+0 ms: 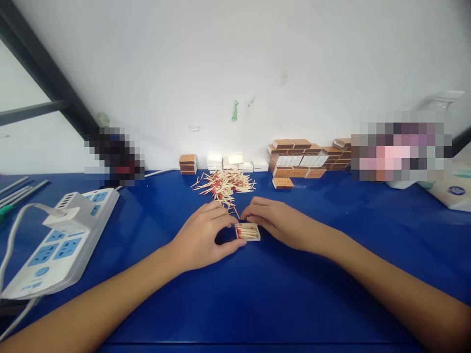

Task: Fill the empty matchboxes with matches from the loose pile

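A small white matchbox tray [248, 232] holding several red-tipped matches lies on the blue table [257, 294] between my hands. My left hand [204, 238] curls around the tray's left end, thumb and fingers touching it. My right hand [274, 219] rests at the tray's right and far side, fingertips pinched together over its top edge, possibly on a match. Just beyond the hands lies a loose pile of matches [223, 186].
A white power strip [61, 240] with a plugged adapter and cable sits at the left. Against the wall stand brown matchbox sleeves [187, 164], white inner trays [230, 162] and a larger stack of boxes [305, 159]. A white packet [451, 191] lies at far right.
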Demonstrator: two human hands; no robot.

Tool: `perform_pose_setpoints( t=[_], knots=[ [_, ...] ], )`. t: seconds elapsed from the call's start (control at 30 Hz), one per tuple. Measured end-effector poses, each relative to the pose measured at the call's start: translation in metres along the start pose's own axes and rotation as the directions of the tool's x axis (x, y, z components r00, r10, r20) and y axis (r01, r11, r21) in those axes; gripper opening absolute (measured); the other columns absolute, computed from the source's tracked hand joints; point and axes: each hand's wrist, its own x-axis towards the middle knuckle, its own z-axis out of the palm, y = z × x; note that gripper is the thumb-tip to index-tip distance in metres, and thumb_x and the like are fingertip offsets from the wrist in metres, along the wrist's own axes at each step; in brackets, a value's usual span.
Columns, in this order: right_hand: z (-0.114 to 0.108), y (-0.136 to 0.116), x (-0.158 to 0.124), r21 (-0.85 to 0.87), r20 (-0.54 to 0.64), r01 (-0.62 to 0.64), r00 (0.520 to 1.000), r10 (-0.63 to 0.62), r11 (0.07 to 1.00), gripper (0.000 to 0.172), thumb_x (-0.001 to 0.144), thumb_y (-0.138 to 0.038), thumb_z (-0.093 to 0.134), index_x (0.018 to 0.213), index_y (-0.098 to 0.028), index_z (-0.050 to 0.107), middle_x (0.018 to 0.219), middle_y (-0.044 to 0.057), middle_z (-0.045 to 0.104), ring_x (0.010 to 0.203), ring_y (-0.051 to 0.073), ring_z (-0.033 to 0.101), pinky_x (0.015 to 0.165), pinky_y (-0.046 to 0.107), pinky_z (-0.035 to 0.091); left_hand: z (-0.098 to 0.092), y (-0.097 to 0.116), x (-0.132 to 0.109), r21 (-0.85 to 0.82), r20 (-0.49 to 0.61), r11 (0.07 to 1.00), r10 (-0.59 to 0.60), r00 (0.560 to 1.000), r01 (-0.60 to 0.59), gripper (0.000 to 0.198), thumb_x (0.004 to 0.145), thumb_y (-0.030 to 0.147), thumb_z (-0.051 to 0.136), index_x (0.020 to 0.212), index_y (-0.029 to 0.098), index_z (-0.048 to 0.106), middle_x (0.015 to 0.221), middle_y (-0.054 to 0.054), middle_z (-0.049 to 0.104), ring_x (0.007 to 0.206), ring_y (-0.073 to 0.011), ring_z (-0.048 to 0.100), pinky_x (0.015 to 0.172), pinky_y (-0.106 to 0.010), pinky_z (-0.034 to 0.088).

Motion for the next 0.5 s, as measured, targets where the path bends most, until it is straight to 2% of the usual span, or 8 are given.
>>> perform_pose_setpoints(
  t=[0.1, 0.23, 0.33, 0.5],
  knots=[
    [-0.0003, -0.0007, 0.0008, -0.025, 0.003, -0.002, 1.0, 0.002, 1.0, 0.029, 0.108, -0.021, 0.039, 0.112, -0.021, 0.068, 0.104, 0.008, 0.065, 0.092, 0.021, 0.063, 0.083, 0.034, 0.049, 0.0, -0.0002, -0.0008, 0.0, 0.005, 1.0, 0.0, 1.0, 0.0, 0.026, 0.092, 0.042, 0.075, 0.104, 0.019, 0.071, 0.093, -0.006, 0.072, 0.092, -0.0235, 0.062, 0.088, -0.041, 0.052],
    [0.0035, -0.0016, 0.002, -0.033, -0.07, -0.031, 0.997, 0.028, 0.999, 0.026, 0.109, -0.027, 0.043, 0.105, -0.02, 0.068, 0.101, 0.007, 0.066, 0.091, 0.021, 0.063, 0.082, 0.033, 0.048, -0.0005, 0.0009, -0.0007, -0.007, 0.005, 1.0, -0.004, 1.0, 0.004, 0.027, 0.092, 0.043, 0.075, 0.104, 0.019, 0.072, 0.091, -0.006, 0.072, 0.092, -0.0239, 0.062, 0.087, -0.041, 0.052],
    [0.0065, 0.0017, 0.0032, -0.051, -0.122, -0.09, 0.989, 0.084, 0.995, 0.019, 0.106, -0.031, 0.053, 0.099, -0.02, 0.066, 0.097, 0.006, 0.066, 0.085, 0.019, 0.062, 0.077, 0.031, 0.047, 0.0, 0.0016, -0.0002, -0.009, 0.0, 1.0, -0.004, 1.0, 0.004, 0.026, 0.093, 0.042, 0.074, 0.104, 0.019, 0.072, 0.09, -0.006, 0.071, 0.09, -0.0234, 0.061, 0.087, -0.041, 0.052],
    [0.0046, 0.0079, 0.0043, -0.041, -0.17, -0.149, 0.975, 0.14, 0.988, 0.019, 0.099, -0.033, 0.065, 0.086, -0.021, 0.062, 0.089, 0.003, 0.065, 0.075, 0.016, 0.059, 0.068, 0.029, 0.042, 0.0021, 0.0007, 0.0001, -0.005, 0.008, 1.0, 0.003, 1.0, -0.003, 0.026, 0.093, 0.043, 0.074, 0.105, 0.02, 0.071, 0.09, -0.006, 0.071, 0.089, -0.0236, 0.062, 0.087, -0.041, 0.052]
  ],
)
